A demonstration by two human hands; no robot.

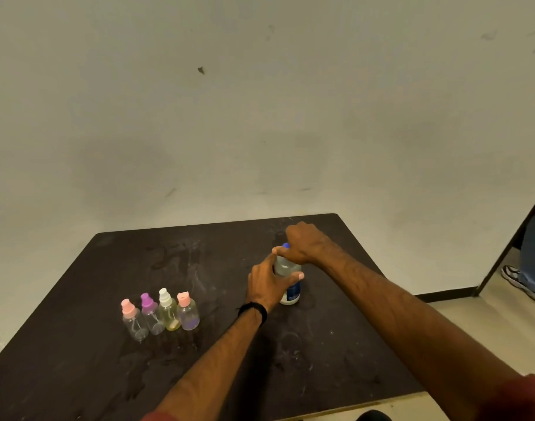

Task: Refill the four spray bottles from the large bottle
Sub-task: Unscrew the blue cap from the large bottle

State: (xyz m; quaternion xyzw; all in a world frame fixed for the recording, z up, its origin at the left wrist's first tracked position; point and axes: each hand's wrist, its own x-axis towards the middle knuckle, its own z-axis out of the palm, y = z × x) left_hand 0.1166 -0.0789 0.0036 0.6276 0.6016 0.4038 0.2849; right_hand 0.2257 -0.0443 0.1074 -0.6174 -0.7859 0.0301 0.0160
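Pale, scuffed wall [260,101] fills the upper part of the view, and below it sits a dark counter [78,360] marked with dried smears. Toward the counter's right side stands the large bottle [286,268], upright, clear-bodied with a blue label low down and a blue cap [286,245] on top. The left hand [267,284] grasps the bottle's body, thumb on the near side and fingers wrapped round the far side; a black band [254,309] circles that wrist. The right hand [302,243] comes down over the bottle's top with its fingers curled round the cap.

Well apart from the large bottle, on the left of the counter, four small spray bottles stand upright in a tight row, just beside one another: a pink-topped bottle [132,322], a purple-topped bottle [152,317], a white-topped bottle [169,314] holding a little yellowish liquid, and a second pink-topped bottle [187,314] with a purplish layer at the bottom. All four have their tops on.

At the far right edge, on the light floor, a sneaker [521,282] and a leg in jeans [534,247] show beside a dark slanted post [509,247].
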